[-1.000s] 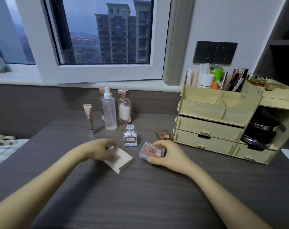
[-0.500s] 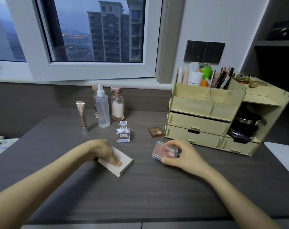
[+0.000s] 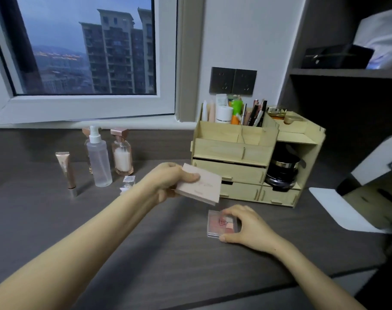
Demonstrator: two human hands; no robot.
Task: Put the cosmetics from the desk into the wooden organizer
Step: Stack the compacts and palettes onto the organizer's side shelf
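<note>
Pink palette [image 3: 204,186], gripped by one edge in the left hand [image 3: 168,180], could slip onto the right hand [image 3: 246,227] pinching a clear compact [image 3: 221,222] just below.

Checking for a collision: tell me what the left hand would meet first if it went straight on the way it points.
Probably the front of the wooden organizer: the left hand aims its pale palette at the drawers there. Depth is unclear.

Pale pink flat palette [image 3: 200,186], clear-cased palette [image 3: 221,223] with pink and rose pans and red triangle mark, light wooden organizer [image 3: 233,151], dark grey wood-grain desk [image 3: 168,265], rose-gold tube [image 3: 67,170], clear spray bottle [image 3: 98,159] with white cap.
</note>
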